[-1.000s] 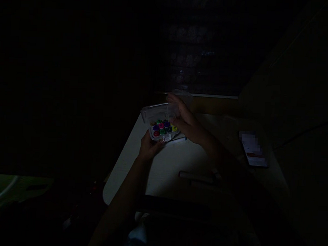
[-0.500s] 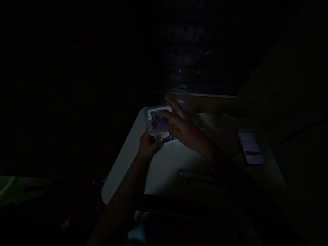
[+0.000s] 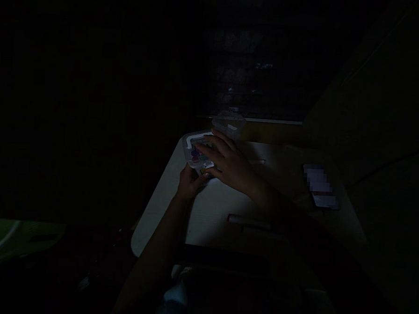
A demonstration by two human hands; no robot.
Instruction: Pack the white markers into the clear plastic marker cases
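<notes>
A small clear plastic box with a white handle point(image 3: 191, 141) is at the far left of the table, with purple, pink and green pieces showing in it. My left hand point(image 3: 189, 183) grips its near lower side, the thumb along the front. Over the right part of the lid lies my right hand point(image 3: 232, 166), its fingers spread and touching the top. The right thumb is by the front edge. My right hand hides much of the box, and dim light blurs the details.
Behind the box a clear plastic container point(image 3: 228, 122) stands at the table's back edge. A phone point(image 3: 321, 186) with a lit screen lies at the right of the pale table point(image 3: 206, 222). Slim stick-like items point(image 3: 248, 222) rest near the front. Dark walls surround the table.
My right hand has slid left and slightly down over the lid, covering more of the coloured pieces. My left hand keeps its grip in nearly the same place.
</notes>
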